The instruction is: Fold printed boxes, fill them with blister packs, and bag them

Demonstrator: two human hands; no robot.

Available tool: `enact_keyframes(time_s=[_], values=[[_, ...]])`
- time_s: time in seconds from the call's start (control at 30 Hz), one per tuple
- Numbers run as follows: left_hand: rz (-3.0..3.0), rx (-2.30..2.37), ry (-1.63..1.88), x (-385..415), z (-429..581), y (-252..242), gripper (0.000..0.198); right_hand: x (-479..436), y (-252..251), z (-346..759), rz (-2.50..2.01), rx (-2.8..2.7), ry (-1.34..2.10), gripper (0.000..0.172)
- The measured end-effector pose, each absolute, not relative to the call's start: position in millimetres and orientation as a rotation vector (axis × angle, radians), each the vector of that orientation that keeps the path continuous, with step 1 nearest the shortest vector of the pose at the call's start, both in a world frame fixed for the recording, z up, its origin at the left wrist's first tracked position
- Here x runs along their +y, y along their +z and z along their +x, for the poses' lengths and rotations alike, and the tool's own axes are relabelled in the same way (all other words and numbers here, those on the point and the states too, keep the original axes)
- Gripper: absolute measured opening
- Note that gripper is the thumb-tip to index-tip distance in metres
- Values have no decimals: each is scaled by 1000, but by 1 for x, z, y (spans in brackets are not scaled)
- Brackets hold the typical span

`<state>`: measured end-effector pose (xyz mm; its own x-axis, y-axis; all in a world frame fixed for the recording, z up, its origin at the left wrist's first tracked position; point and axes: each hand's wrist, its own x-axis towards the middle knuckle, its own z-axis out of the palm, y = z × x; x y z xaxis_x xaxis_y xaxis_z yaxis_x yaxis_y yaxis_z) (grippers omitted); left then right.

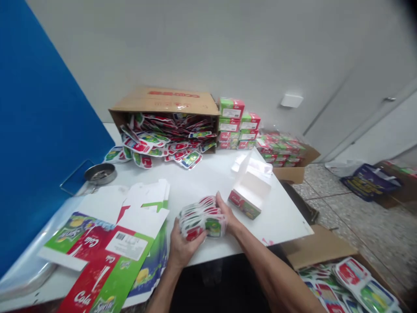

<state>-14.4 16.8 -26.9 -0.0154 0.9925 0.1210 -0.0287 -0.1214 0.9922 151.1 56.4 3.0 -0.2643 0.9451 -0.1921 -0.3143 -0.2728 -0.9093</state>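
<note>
White-edged packets (202,218) are red and green; the tabletop (192,184) is white.

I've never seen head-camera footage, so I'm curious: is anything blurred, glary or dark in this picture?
In the head view, the stack of packets between the left hand and right hand looks soft, possibly from motion; in the same view, the large "Cola" print on the flattened carton is readable, the plastic film has a pale sheen, and the top right corner is dark.

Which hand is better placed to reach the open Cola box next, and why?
Probably the right hand: it is nearer the open Cola box, while the left hand grips the far side of the printed packets both hold.
</note>
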Motion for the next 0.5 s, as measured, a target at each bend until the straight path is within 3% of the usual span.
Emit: enact_keyframes(time_s=[0.13,0.23,0.27,0.33,0.37,0.5], values=[[1362,1133,1323,-1,-22,-7,55,6,60,196,-1255,-1387,1092,40],[1453,1120,1220,-7,-31,11,44,5,98,267,-1426,-1433,526,24],[1455,1109,1194,-7,-34,17,41,15,103,293,-1535,-1420,397,28],[1373,1017,1116,-3,-35,29,40,41,101,336,-1800,-1459,292,52],[1310,954,1071,-1,-33,35,40,53,95,351,-1943,-1511,341,54],[1093,730,958,3,-10,64,31,71,57,351,-2082,-1619,477,28]])
